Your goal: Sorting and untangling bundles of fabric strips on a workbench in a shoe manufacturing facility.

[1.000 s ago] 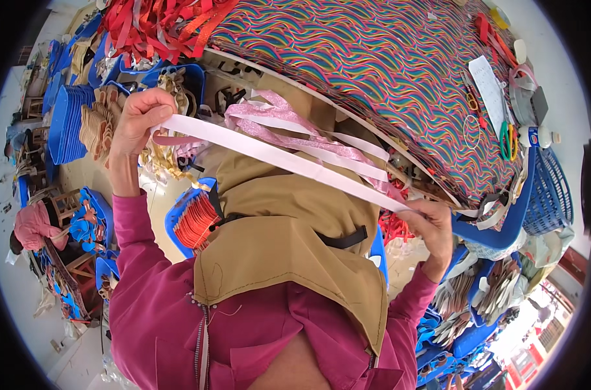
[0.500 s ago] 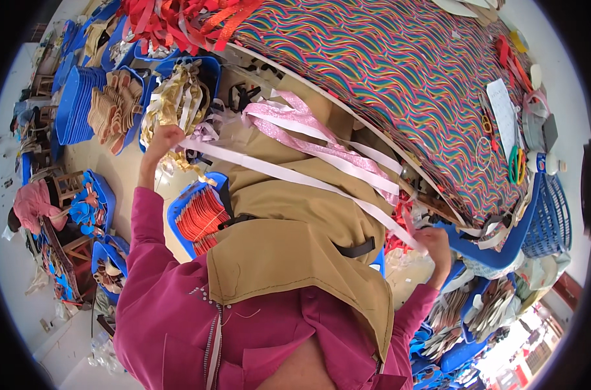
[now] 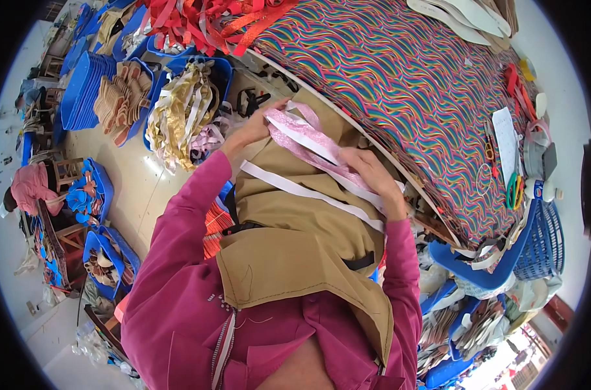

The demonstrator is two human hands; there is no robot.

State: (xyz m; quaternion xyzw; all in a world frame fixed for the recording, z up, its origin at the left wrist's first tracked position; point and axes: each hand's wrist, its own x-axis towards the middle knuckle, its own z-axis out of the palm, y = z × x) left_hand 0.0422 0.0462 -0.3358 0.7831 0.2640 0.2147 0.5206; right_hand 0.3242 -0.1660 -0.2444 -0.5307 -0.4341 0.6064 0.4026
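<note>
A bundle of pink glitter strips [image 3: 293,131] with white backs lies across my lap, near the table edge. My left hand [image 3: 259,125] is closed on the bundle's far left end. Farther right along the same strips, my right hand [image 3: 368,170] grips them with its fingers bent around; its fingertips are partly hidden. One strip, white side up [image 3: 308,191], rests apart on the tan apron [image 3: 295,260], nearer to me than the bundle.
A table with wavy multicoloured cloth [image 3: 386,71] spans the far right, with red strips [image 3: 204,23], scissors [image 3: 515,188] and paper [image 3: 505,140] on it. Blue bins on the left hold gold strips [image 3: 181,114] and tan sole-shaped pieces [image 3: 121,97]. Red pieces [image 3: 214,227] sit beside my lap.
Both hands let go of the long white-backed strip stretched between them, and it now lies on the apron. They have moved inward and taken hold of the pink strips.
</note>
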